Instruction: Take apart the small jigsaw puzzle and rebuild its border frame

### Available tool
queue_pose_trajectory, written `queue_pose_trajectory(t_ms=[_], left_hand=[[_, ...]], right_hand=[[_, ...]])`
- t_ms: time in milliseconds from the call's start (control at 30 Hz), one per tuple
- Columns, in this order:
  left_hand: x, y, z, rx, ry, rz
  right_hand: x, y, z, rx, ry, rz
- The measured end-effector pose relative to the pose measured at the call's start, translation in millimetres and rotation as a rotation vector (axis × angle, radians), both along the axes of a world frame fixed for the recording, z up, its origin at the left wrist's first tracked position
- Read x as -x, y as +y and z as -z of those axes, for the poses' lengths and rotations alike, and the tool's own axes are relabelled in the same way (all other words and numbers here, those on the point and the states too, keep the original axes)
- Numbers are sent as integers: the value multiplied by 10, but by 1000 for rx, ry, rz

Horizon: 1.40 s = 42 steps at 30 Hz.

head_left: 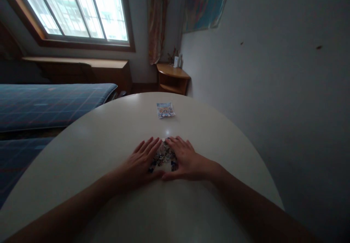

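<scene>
The left hand (142,159) and the right hand (187,158) lay palm down with fingers extended and thumb tips close together, neither seen gripping anything. Between them, on the white table (109,137), sat a heap of small mixed-colour pieces (164,153), its sides partly covered by the hands. A printed sheet (165,110) lay farther back, well apart from them.

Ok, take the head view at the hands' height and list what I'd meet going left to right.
Blue plaid mattress → left hand → pile of small pieces → right hand → wall.
</scene>
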State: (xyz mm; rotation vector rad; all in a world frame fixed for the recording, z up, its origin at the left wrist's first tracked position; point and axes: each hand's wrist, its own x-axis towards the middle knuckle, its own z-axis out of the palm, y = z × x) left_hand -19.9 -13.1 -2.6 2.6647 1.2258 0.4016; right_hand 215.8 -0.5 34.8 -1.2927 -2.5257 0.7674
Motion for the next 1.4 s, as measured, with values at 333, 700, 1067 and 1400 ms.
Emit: queue_pose_trajectory(t_ms=[333, 700, 1067, 1400], left_hand=[[-183, 187, 60, 511, -963, -146], [-20, 211, -82, 237, -593, -189], [25, 150, -250, 97, -156, -62], [-110, 136, -105, -25, -227, -83]], right_hand=[[388, 27, 265, -330, 218, -128], [254, 164, 199, -366, 229, -63], [123, 119, 62, -386, 70, -150], [106, 173, 59, -403, 118, -104]])
